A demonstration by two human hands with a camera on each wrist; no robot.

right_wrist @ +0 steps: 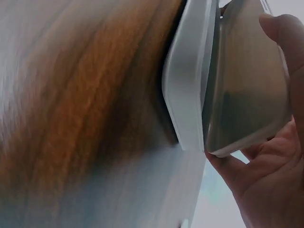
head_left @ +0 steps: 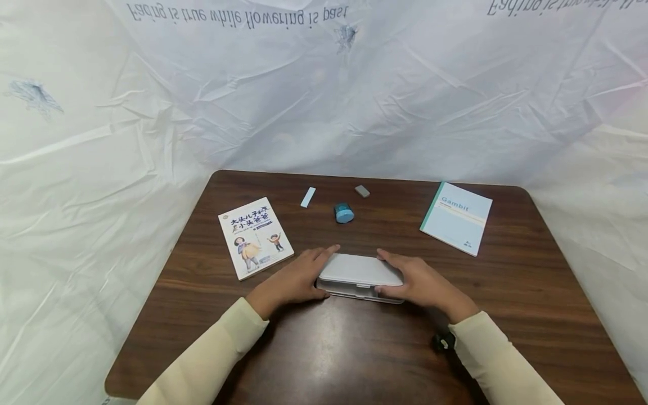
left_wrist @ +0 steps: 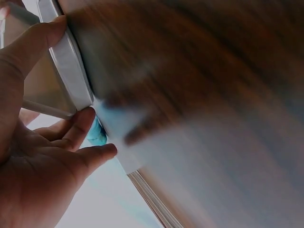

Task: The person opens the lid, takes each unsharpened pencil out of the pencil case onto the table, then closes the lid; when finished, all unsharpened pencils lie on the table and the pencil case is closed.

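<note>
A white hinged case (head_left: 360, 269) lies on the table in front of me with its lid partly raised, leaving a gap along the near side. My left hand (head_left: 297, 275) grips its left end, thumb at the near edge and fingers toward the back. In the left wrist view the thumb presses the case's pale side wall (left_wrist: 71, 61) and fingertips meet its far corner. At the other end, my right hand (head_left: 422, 282) holds the raised lid (right_wrist: 254, 80), its thumb on the lid's edge and fingers behind. Most of the case's inside is hidden.
On the brown table (head_left: 324, 349), a picture-cover book (head_left: 256, 238) lies left and a pale blue Gambit booklet (head_left: 457, 218) right. Behind the case are a teal rounded object (head_left: 343, 213), a light blue strip (head_left: 307, 197) and a small grey block (head_left: 361, 191). White sheeting (head_left: 324, 112) hangs around.
</note>
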